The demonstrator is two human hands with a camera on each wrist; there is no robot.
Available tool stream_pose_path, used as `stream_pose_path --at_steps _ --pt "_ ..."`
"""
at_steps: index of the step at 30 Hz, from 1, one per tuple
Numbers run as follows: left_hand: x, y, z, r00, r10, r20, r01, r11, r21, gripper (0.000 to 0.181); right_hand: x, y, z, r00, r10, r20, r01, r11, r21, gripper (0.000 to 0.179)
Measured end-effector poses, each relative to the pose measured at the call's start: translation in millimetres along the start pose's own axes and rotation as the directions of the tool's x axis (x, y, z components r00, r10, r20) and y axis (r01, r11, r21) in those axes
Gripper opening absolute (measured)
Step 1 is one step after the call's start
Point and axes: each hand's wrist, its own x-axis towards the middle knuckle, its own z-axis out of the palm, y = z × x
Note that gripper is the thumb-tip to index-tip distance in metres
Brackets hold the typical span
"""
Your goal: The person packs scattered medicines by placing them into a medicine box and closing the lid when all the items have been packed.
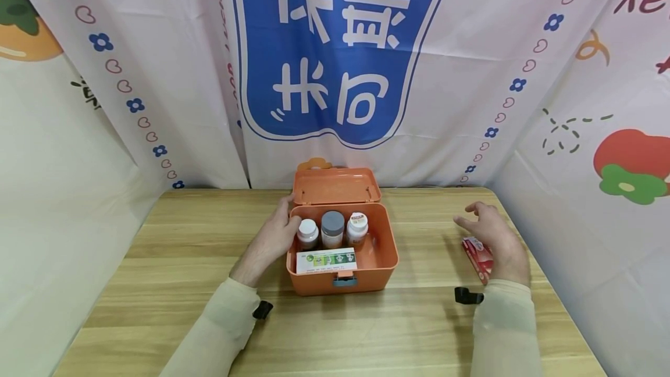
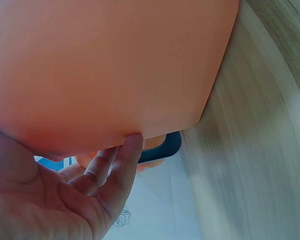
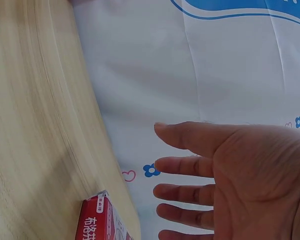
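Observation:
An orange plastic box (image 1: 342,284) stands with its lid (image 1: 337,186) tipped back. Inside are a white-capped bottle (image 1: 308,236), a grey-capped bottle (image 1: 332,230), another white bottle (image 1: 357,228) and a white and green carton (image 1: 325,260). My left hand (image 1: 269,240) grips the box at its back left corner, thumb at the rim; in the left wrist view its fingers (image 2: 121,172) bend against the back edge. My right hand (image 1: 497,243) hovers above a small red carton (image 3: 96,220) on the right, fingers extended and holding nothing. The hand partly covers that carton in the head view.
Everything rests on a wood-grain table (image 1: 173,284). A printed cloth (image 1: 460,103) hangs right behind the table's back edge, and white cloth walls (image 1: 565,237) flank both sides. Each wrist carries a small black camera mount (image 1: 263,309).

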Motion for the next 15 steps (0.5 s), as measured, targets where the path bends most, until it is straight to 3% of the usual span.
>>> stream_pose_path --at_steps 15 --pt "-0.7 1.9 -1.0 1.000 -0.013 0.002 0.013 1.000 0.001 0.071 -8.7 8.3 -3.3 0.984 0.157 0.089 -0.156 0.987 -0.024 0.076"
